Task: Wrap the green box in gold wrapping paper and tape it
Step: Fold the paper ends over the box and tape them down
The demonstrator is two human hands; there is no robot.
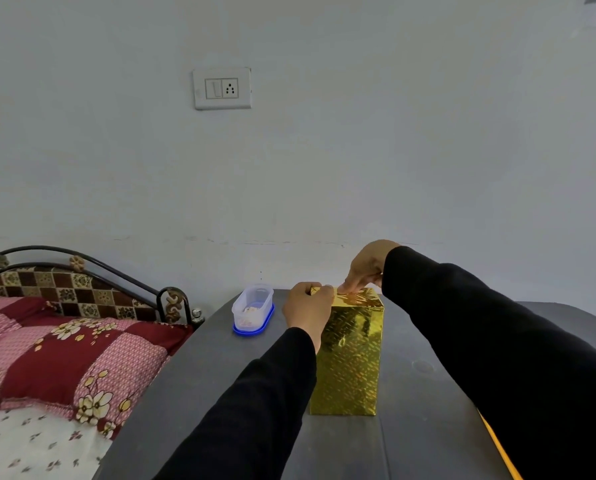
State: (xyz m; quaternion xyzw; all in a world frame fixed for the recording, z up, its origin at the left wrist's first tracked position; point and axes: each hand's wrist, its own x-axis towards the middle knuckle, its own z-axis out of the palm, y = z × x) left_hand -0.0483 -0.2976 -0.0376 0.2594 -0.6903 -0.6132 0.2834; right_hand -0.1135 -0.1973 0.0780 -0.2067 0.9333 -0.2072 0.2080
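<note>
A tall box covered in shiny gold wrapping paper (350, 358) stands upright on the dark grey table (428, 427); no green shows. My left hand (307, 311) grips the box's top left corner, fingers curled over the folded paper. My right hand (364, 268) reaches over the top from behind, fingertips pressing down on the gold paper at the top face. Any tape under the fingers is too small to make out. Both arms wear black sleeves.
A clear plastic container with a blue lid (253, 310) sits upside down on the table, left of the box. A bed with a patchwork quilt (67, 358) and metal headboard stands at the left. A yellow strip (497, 445) shows by my right sleeve.
</note>
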